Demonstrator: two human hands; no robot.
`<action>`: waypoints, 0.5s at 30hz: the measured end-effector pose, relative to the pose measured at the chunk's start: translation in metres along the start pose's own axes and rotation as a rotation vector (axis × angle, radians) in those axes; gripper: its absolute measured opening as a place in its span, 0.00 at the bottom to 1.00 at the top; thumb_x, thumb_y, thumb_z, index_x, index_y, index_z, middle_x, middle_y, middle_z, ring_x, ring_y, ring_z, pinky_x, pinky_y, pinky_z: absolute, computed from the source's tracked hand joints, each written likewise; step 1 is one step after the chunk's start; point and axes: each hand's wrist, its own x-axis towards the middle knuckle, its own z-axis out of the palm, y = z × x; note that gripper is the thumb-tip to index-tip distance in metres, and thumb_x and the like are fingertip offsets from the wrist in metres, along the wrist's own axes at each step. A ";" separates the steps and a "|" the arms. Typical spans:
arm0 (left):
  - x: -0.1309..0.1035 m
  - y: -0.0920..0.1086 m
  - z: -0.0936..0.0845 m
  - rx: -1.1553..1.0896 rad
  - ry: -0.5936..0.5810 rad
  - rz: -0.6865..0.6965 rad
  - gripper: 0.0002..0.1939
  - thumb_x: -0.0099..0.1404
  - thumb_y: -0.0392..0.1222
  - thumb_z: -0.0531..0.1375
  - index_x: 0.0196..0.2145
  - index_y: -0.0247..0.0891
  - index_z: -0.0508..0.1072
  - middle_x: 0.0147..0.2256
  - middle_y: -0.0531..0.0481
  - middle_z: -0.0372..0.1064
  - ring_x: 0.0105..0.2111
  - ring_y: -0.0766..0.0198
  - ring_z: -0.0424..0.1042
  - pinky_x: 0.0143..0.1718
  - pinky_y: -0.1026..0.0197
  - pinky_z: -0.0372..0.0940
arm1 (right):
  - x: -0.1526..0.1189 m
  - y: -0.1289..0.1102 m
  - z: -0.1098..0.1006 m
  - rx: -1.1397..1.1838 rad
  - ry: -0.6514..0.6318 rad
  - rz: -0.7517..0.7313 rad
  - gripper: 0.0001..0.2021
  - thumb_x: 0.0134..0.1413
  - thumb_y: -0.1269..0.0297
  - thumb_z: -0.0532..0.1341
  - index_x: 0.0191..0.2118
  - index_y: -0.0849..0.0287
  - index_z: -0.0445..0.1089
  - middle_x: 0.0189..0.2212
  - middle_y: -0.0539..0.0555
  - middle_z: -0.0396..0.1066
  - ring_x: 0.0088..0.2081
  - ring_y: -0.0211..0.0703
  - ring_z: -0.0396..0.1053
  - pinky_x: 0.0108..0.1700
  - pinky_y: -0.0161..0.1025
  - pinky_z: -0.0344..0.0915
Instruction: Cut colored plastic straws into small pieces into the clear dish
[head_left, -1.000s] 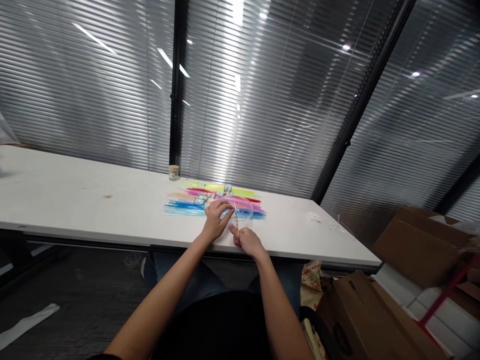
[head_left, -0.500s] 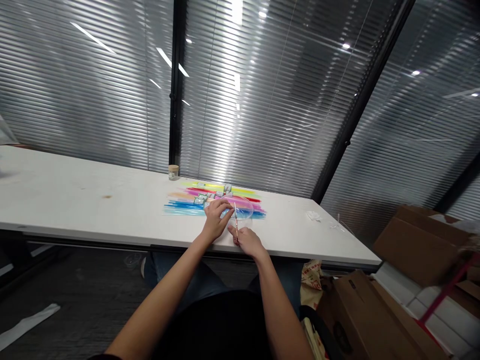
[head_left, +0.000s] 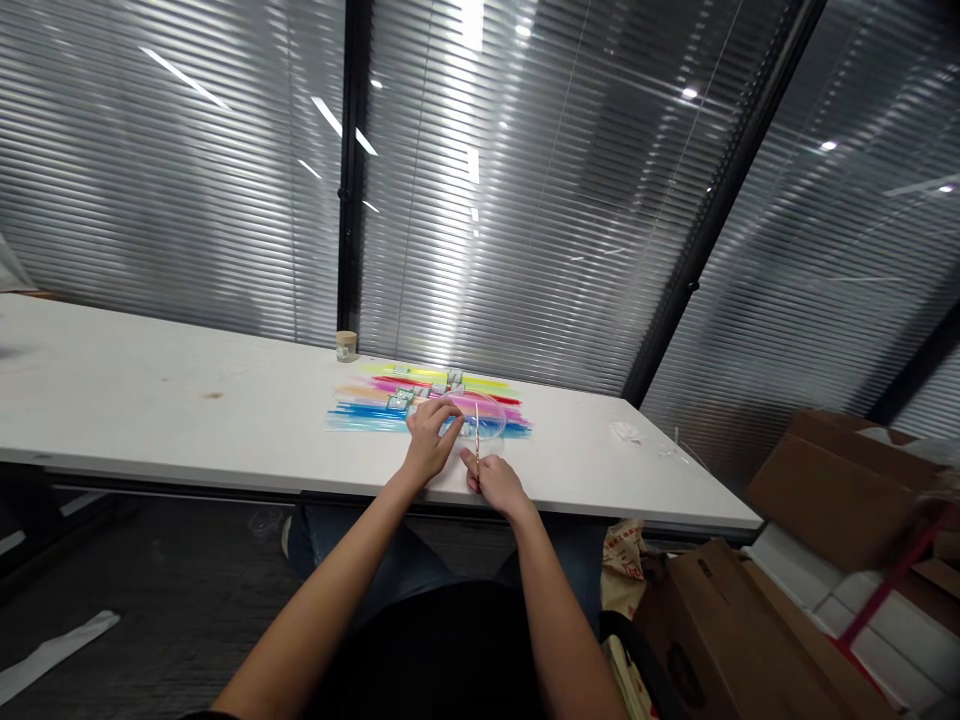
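Observation:
My right hand (head_left: 496,482) is closed around the handles of a slim pair of scissors (head_left: 478,440), whose blades point away from me over a clear round loop or dish (head_left: 491,415). On the left side of that clear piece, my left hand (head_left: 432,436) has its fingers and thumb pinched together; what they hold is too small to name. Behind the hands lie bundles of thin coloured strips in blue (head_left: 360,411), pink, red (head_left: 508,400) and yellow (head_left: 487,383). Small shiny packets (head_left: 400,399) rest on the strips.
A small jar with a tan lid (head_left: 346,346) stands at the back edge of the white table (head_left: 187,400). Crumpled clear plastic (head_left: 626,432) lies to the right. Cardboard boxes (head_left: 832,490) stand off the right end. Blinds rise behind the table.
The scissors have shifted slightly right, and their blades look closer together than before. My left hand has hardly moved.

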 end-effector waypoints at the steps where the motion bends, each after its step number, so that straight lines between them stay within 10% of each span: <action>1: 0.000 0.000 0.000 0.003 0.003 -0.004 0.07 0.68 0.43 0.55 0.35 0.42 0.72 0.42 0.47 0.72 0.48 0.54 0.67 0.53 0.49 0.56 | 0.000 0.003 0.000 0.037 0.002 -0.011 0.33 0.60 0.37 0.48 0.15 0.58 0.59 0.13 0.47 0.57 0.19 0.36 0.56 0.28 0.35 0.53; 9: -0.001 -0.001 0.001 0.028 0.027 -0.012 0.08 0.68 0.44 0.55 0.34 0.42 0.73 0.43 0.47 0.72 0.48 0.55 0.68 0.53 0.49 0.57 | 0.015 0.025 -0.042 0.204 0.203 0.026 0.30 0.61 0.38 0.44 0.19 0.56 0.56 0.12 0.43 0.50 0.14 0.33 0.50 0.19 0.33 0.51; 15: -0.001 -0.002 0.001 0.035 0.058 0.000 0.10 0.67 0.47 0.57 0.30 0.42 0.74 0.40 0.47 0.71 0.46 0.54 0.69 0.51 0.49 0.59 | 0.051 0.043 -0.086 0.071 0.499 0.175 0.18 0.67 0.52 0.55 0.36 0.63 0.69 0.29 0.50 0.70 0.28 0.37 0.68 0.32 0.37 0.68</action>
